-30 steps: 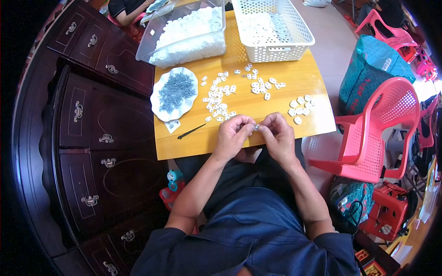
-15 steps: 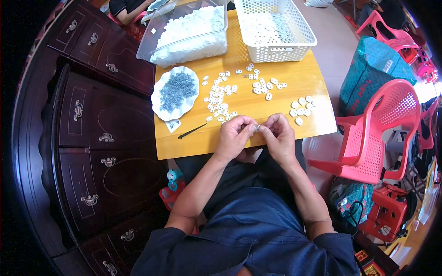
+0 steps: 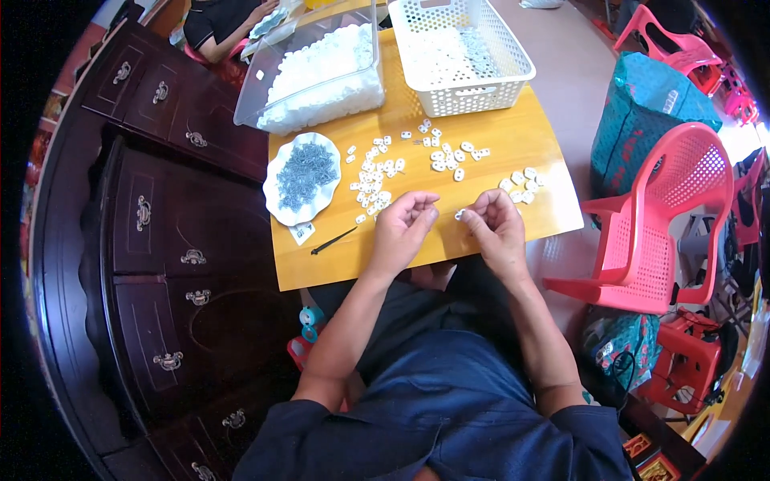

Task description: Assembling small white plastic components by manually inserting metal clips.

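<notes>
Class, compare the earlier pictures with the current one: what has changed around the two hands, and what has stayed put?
The hands have moved apart: the left hand has let go and shifted left, its fingers open. The right hand has shifted right, keeping the small white piece pinched. The scalloped dish and dark stick stayed in place on the table.

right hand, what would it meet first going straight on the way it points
Likely the middle cluster of white pieces, unless the right hand passes above; its height is unclear.
</notes>
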Demonstrator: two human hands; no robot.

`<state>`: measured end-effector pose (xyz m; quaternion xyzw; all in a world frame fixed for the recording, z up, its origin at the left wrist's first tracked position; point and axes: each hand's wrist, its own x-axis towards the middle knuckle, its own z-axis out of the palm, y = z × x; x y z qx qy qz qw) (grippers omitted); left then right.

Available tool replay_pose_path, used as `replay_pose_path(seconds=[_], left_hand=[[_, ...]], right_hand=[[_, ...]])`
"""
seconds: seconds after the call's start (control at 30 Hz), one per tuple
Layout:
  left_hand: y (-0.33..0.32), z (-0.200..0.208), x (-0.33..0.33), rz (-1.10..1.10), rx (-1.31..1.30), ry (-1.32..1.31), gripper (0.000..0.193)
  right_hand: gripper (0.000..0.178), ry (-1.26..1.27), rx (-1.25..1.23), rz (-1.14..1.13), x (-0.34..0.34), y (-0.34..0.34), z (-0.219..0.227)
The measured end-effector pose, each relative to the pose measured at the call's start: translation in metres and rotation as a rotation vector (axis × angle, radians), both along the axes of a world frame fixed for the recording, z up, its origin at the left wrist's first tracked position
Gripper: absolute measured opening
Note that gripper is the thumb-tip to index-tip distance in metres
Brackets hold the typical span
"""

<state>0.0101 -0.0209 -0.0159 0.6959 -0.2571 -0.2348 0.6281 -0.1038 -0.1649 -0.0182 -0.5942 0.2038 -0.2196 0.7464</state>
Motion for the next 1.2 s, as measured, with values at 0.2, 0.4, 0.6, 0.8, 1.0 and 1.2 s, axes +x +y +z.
replay_pose_path(seconds=[0.2,0.4,0.6,0.8,1.0,1.2], left_hand=[[-0.031,0.013,0.014,-0.016,0.291,-0.641,0.026],[-0.062,0.016,0.013,-0.027,0.376,-0.839,0.028],[-0.069,0.011,0.018,-0.07,0.456,-0.93,0.022],[-0.065,0.013,0.016,-0.09,0.47,-0.877,0.017],[-0.059,0.009,0.022,-0.087,0.418,-0.802,0.018],[-0.054,0.018,0.023,-0.113,0.532,-0.787,0.018]], right_hand=[[0.019,-0.071,0.004,-0.062,-0.003,-0.011,0.001],[0.017,-0.122,0.039,-0.137,-0.004,-0.017,-0.001],[0.017,-0.122,0.019,-0.171,-0.004,-0.02,-0.004],[0.02,-0.073,-0.003,-0.124,-0.005,-0.019,-0.004],[0.017,-0.103,-0.033,-0.16,-0.002,-0.015,-0.003],[0.016,-0.101,-0.02,-0.148,-0.003,-0.014,-0.002]])
